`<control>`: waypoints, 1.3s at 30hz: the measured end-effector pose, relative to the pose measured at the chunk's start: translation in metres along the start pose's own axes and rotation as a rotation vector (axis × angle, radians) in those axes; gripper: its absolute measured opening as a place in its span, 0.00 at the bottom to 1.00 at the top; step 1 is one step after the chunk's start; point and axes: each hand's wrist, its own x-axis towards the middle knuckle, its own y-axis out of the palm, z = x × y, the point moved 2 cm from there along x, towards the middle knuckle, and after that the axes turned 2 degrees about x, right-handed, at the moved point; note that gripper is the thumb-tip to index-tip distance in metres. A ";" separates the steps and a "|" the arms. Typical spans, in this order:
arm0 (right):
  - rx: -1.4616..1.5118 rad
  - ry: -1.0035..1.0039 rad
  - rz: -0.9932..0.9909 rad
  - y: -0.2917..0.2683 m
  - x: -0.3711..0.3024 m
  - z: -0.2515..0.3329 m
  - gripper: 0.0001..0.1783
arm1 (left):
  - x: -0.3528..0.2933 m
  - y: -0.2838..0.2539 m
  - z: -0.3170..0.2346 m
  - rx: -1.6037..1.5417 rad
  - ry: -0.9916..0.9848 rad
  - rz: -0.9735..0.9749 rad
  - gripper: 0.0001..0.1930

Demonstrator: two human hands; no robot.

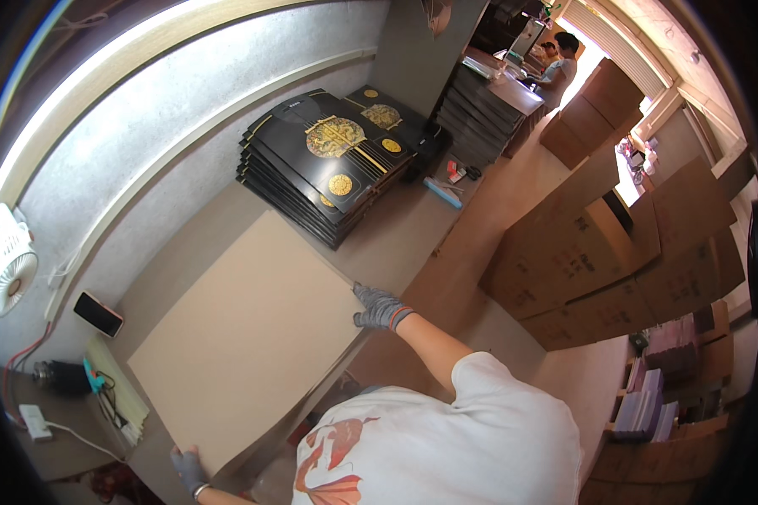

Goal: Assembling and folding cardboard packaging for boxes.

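Note:
A large, plain beige cardboard sheet point(248, 328) lies across the table in front of me. My left hand point(189, 473), in a grey glove, grips its near left corner, with the thumb on top. At its right corner, my right hand point(381, 308) pinches the edge between thumb and fingers; this grey glove has an orange cuff. Fingers beneath the sheet are hidden on both sides. Just beyond the sheet rises a stack of black printed boards point(312, 160) with gold round designs.
A phone point(98, 315) and a white fan point(10, 278) are at the left by the wall. Scissors point(473, 172) and a blue-white tool point(443, 193) lie right of the stack. Big cartons point(564, 261) stand across the aisle. People point(557, 71) work far back.

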 end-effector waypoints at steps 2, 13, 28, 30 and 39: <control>-0.012 -0.044 0.000 -0.002 0.009 -0.002 0.47 | 0.010 -0.018 0.031 -0.133 0.029 0.073 0.24; 1.632 0.147 0.300 -0.018 0.004 -0.045 0.30 | 0.036 -0.016 0.059 -0.175 0.011 0.346 0.22; 0.711 0.301 0.097 -0.025 -0.003 -0.009 0.22 | 0.052 -0.013 0.068 0.116 0.127 0.090 0.15; 0.657 0.277 0.158 -0.036 -0.003 0.004 0.22 | 0.059 -0.027 0.084 0.037 0.055 0.172 0.12; 0.747 -0.334 0.231 -0.028 0.019 -0.017 0.31 | 0.055 -0.018 0.044 -0.241 0.171 0.204 0.35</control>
